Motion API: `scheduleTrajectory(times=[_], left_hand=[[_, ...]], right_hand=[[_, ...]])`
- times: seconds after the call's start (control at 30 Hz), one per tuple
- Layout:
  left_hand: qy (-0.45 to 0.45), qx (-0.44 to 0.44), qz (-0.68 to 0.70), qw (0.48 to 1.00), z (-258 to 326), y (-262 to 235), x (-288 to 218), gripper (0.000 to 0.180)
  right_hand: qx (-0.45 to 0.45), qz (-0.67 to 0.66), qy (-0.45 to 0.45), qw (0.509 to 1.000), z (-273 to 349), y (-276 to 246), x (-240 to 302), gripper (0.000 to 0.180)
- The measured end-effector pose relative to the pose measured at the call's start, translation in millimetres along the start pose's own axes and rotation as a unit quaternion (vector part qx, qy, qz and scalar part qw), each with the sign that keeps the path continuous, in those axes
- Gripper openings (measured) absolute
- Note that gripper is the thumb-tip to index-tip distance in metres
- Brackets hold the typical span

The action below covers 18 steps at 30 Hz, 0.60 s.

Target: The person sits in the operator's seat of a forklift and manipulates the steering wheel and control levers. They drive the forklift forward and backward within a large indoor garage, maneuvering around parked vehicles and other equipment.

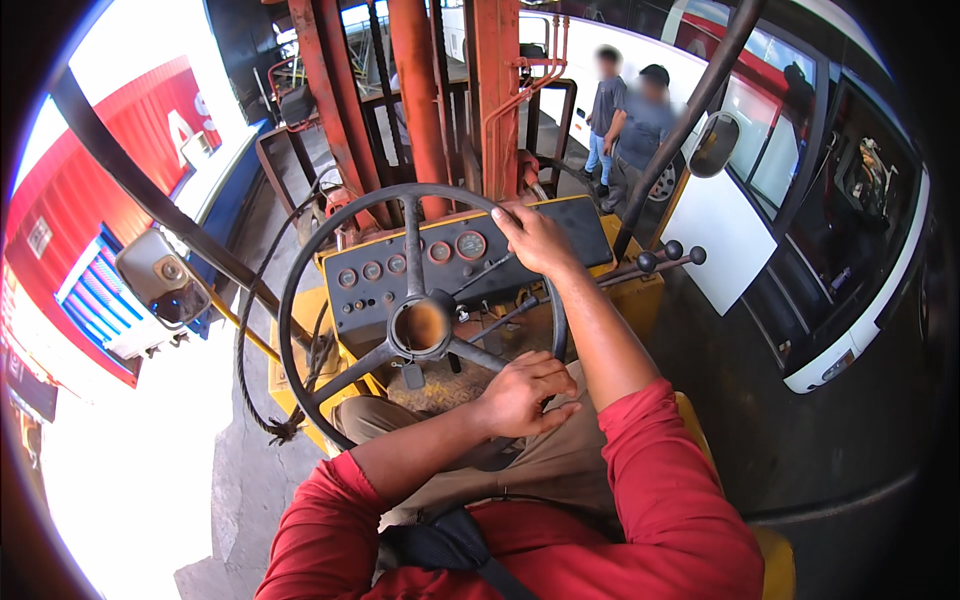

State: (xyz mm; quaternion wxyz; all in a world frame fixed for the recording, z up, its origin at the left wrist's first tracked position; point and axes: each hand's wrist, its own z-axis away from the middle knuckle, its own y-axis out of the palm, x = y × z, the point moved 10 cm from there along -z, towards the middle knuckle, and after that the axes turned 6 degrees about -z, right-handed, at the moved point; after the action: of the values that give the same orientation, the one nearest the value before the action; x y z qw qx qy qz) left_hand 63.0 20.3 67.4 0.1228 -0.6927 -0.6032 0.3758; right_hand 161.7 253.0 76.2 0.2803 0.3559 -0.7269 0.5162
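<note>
Head view: the right hand (538,240) is closed around the upper right rim of a black steering wheel (421,328), its forearm rising from a red sleeve. The left hand (528,397) is crossed over to the wheel's lower right, back upward, fingers loosely curled and thumb apart from them; whether it grips the rim cannot be told. The wheel sits before the person's lap, its rim and spokes covering part of a dark dashboard (570,230). Round gauges (471,244) run in a row near the dashboard's upper edge, and black-knobbed levers (674,249) stick out past its right end. Left of the wheel hangs a dark rope (243,370), near a mirror (165,278). Ahead, an orange-red mast (412,110) rises beyond the dashboard's upper edge and blocks part of the forward view. Right of the mast, two people (640,130) stand beside a white vehicle (655,65).
</note>
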Motion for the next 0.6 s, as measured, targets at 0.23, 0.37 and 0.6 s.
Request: scheduleTrajectory(times=[0.23,0.37,0.6], left_hand=[[-0.003,0.000,0.006,1.000,-1.6,-0.3,-0.8,0.019],[-0.004,0.002,0.006,1.000,-1.7,-0.8,-1.1,0.019],[-0.004,0.012,-0.002,1.000,-1.5,-0.1,-1.1,0.020]], right_hand=[[-0.024,0.030,-0.030,0.999,-2.5,-2.2,-0.8,0.053],[-0.004,-0.002,-0.013,1.000,-1.6,0.3,-3.1,0.066],[-0.006,0.006,-0.010,1.000,0.5,-1.3,-1.1,0.066]])
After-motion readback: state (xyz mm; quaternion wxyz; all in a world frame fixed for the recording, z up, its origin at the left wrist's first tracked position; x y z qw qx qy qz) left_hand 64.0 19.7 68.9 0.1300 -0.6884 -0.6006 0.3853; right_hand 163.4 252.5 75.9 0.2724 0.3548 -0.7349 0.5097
